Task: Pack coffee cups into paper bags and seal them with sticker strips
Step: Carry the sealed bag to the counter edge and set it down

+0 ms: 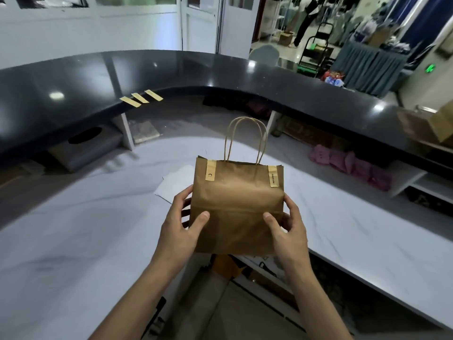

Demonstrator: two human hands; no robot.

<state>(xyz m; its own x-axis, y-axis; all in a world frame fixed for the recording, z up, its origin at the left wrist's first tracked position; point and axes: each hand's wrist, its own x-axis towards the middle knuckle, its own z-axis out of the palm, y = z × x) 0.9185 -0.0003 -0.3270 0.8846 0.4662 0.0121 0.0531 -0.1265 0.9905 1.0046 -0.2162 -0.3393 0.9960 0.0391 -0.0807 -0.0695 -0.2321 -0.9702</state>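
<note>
A brown paper bag with twisted paper handles stands upright at the near edge of the white marble counter. Two yellow sticker strips hold its folded top down, one at the left corner and one at the right corner. My left hand grips the bag's left side, thumb on the front. My right hand grips the right side the same way. Three spare sticker strips lie on the raised black counter. No coffee cup is visible; the bag hides its contents.
A raised black counter curves around the far side of the white one. White paper sheets lie behind the bag. Cardboard boxes stand at the far right. Pink cloth sits on a shelf. A person stands in the background room.
</note>
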